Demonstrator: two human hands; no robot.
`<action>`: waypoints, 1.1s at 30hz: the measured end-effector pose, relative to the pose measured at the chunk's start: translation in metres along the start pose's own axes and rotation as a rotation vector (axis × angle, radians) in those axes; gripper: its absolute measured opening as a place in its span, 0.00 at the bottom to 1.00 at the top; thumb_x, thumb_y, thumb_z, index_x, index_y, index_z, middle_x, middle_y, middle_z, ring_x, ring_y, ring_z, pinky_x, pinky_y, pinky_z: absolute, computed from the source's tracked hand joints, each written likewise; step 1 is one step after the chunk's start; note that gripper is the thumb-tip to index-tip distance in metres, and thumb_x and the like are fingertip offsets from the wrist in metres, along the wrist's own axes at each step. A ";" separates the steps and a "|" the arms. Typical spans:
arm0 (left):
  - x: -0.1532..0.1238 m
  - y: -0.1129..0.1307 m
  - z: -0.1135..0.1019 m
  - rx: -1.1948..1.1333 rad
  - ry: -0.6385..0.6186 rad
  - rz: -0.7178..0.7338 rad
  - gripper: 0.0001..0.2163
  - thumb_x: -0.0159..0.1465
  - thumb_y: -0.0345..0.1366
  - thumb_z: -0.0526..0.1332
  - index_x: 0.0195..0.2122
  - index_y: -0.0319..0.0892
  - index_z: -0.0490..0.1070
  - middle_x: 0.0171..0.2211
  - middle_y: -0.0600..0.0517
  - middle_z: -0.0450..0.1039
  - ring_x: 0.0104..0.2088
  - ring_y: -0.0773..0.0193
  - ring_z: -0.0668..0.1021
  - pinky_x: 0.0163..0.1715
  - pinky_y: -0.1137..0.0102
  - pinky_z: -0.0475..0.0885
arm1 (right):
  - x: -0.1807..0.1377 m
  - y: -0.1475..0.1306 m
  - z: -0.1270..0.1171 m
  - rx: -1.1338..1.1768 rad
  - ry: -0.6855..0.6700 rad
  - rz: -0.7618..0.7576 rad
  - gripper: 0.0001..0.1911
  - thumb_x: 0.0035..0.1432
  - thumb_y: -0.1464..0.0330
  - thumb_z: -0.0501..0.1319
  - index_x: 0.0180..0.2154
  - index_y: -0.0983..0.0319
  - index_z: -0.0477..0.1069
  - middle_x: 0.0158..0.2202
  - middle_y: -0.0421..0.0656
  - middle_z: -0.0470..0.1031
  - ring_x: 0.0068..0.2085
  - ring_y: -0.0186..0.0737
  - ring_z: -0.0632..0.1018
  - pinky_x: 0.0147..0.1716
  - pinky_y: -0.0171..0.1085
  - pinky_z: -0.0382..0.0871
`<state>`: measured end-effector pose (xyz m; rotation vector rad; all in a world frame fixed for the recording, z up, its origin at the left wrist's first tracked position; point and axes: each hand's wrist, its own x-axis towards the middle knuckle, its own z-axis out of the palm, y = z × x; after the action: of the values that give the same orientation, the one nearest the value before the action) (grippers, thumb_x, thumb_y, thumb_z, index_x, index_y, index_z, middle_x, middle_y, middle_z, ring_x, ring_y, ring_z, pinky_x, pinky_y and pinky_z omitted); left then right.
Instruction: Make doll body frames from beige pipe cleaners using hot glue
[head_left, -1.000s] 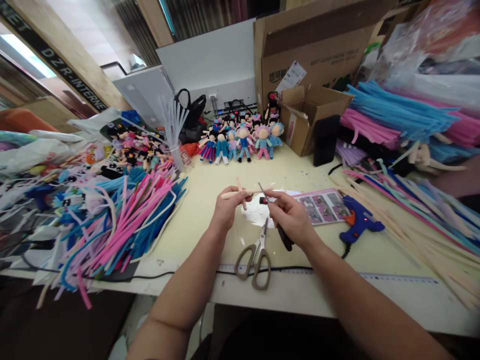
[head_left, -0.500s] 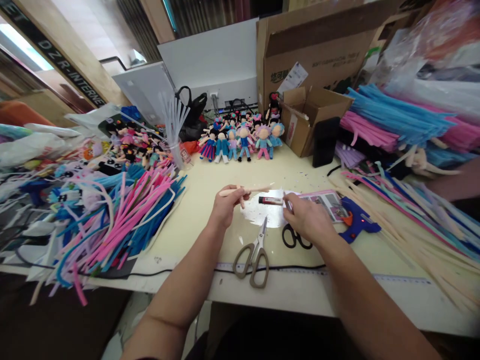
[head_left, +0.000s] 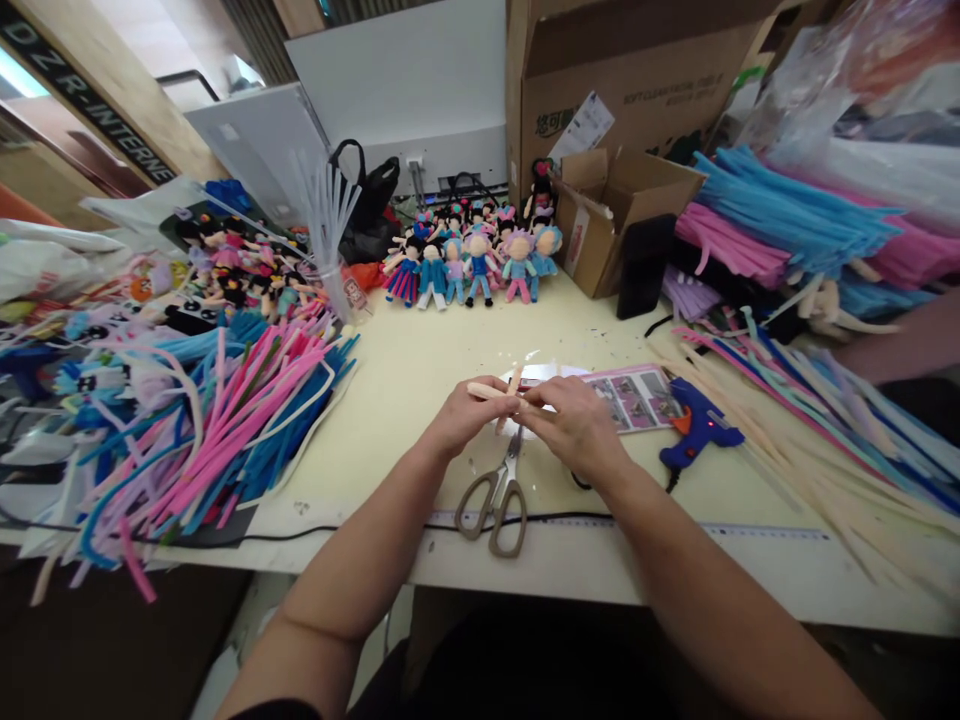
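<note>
My left hand (head_left: 469, 415) is closed round a cream pipe cleaner piece (head_left: 487, 391) above the middle of the pale table (head_left: 405, 380). My right hand (head_left: 574, 425) has its fingers pinched on the same piece, touching the left hand's fingertips. One short end of the cream piece sticks up between the two hands. Grey-handled scissors (head_left: 495, 500) lie on the table just below the hands. A black-handled pair of scissors lies mostly hidden under my right wrist.
A heap of pink, blue and white pipe cleaners (head_left: 225, 420) fills the left. Small dolls (head_left: 469, 265) stand in a row at the back. A blue glue gun (head_left: 697, 430) and a printed sheet (head_left: 634, 395) lie right of the hands. Cardboard boxes (head_left: 622, 215) and pipe cleaner bundles (head_left: 787, 220) are at the right.
My right hand set the black-handled scissors down on the table, then moved left and closed on the cream piece held by my left hand. The view shifted slightly down.
</note>
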<state>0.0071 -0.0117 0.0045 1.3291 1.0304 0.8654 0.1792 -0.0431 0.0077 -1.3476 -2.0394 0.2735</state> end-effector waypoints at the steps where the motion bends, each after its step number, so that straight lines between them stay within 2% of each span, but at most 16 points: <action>1: 0.000 0.000 0.000 -0.001 -0.013 0.005 0.11 0.50 0.41 0.66 0.28 0.38 0.73 0.24 0.52 0.71 0.26 0.67 0.71 0.27 0.72 0.64 | 0.000 0.000 0.001 -0.002 0.002 0.003 0.12 0.57 0.60 0.59 0.31 0.61 0.73 0.30 0.44 0.75 0.34 0.41 0.71 0.37 0.39 0.61; 4: 0.000 0.001 -0.002 0.019 -0.036 0.025 0.11 0.50 0.41 0.66 0.27 0.38 0.73 0.23 0.52 0.70 0.24 0.68 0.70 0.25 0.72 0.63 | 0.000 -0.001 0.000 0.065 -0.016 0.034 0.12 0.59 0.61 0.57 0.29 0.60 0.73 0.28 0.43 0.75 0.33 0.39 0.72 0.35 0.37 0.61; 8: 0.001 0.001 -0.006 0.063 -0.078 0.054 0.11 0.51 0.42 0.65 0.29 0.38 0.73 0.23 0.52 0.69 0.24 0.68 0.70 0.24 0.73 0.63 | 0.003 -0.001 -0.005 0.263 -0.078 0.128 0.10 0.57 0.63 0.59 0.29 0.60 0.75 0.28 0.41 0.75 0.32 0.36 0.73 0.33 0.35 0.62; 12: 0.000 0.004 -0.008 0.101 -0.106 0.068 0.11 0.52 0.41 0.65 0.29 0.38 0.73 0.22 0.52 0.69 0.24 0.68 0.69 0.24 0.73 0.62 | 0.005 0.003 -0.008 0.422 -0.164 0.265 0.11 0.54 0.60 0.61 0.29 0.61 0.77 0.28 0.40 0.75 0.30 0.35 0.72 0.30 0.33 0.62; 18: -0.001 0.008 -0.009 0.115 -0.165 0.058 0.11 0.52 0.41 0.66 0.29 0.38 0.74 0.22 0.52 0.69 0.24 0.69 0.68 0.23 0.73 0.61 | 0.006 0.006 -0.007 0.583 -0.292 0.408 0.15 0.49 0.56 0.63 0.28 0.63 0.78 0.21 0.38 0.69 0.24 0.32 0.68 0.23 0.32 0.57; 22: -0.001 0.009 -0.011 0.092 -0.204 0.059 0.10 0.52 0.41 0.66 0.28 0.39 0.75 0.21 0.52 0.68 0.23 0.69 0.67 0.22 0.74 0.61 | 0.007 0.008 -0.007 0.661 -0.315 0.432 0.15 0.47 0.57 0.64 0.26 0.63 0.77 0.22 0.38 0.71 0.25 0.32 0.69 0.25 0.32 0.59; 26: 0.001 0.007 -0.013 0.071 -0.215 0.022 0.10 0.51 0.41 0.66 0.28 0.39 0.75 0.20 0.52 0.68 0.21 0.70 0.67 0.20 0.74 0.59 | 0.007 0.011 -0.007 0.721 -0.394 0.427 0.12 0.48 0.60 0.63 0.27 0.62 0.77 0.24 0.39 0.73 0.27 0.33 0.70 0.27 0.33 0.61; 33: 0.002 0.005 -0.016 0.056 -0.239 -0.016 0.10 0.50 0.41 0.67 0.27 0.38 0.76 0.21 0.51 0.69 0.21 0.70 0.67 0.20 0.73 0.59 | 0.007 0.011 -0.008 0.694 -0.460 0.425 0.10 0.50 0.62 0.61 0.27 0.62 0.77 0.25 0.39 0.74 0.27 0.34 0.71 0.27 0.33 0.62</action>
<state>-0.0067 -0.0046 0.0103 1.4311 0.8819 0.6512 0.1907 -0.0338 0.0112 -1.3053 -1.6948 1.4446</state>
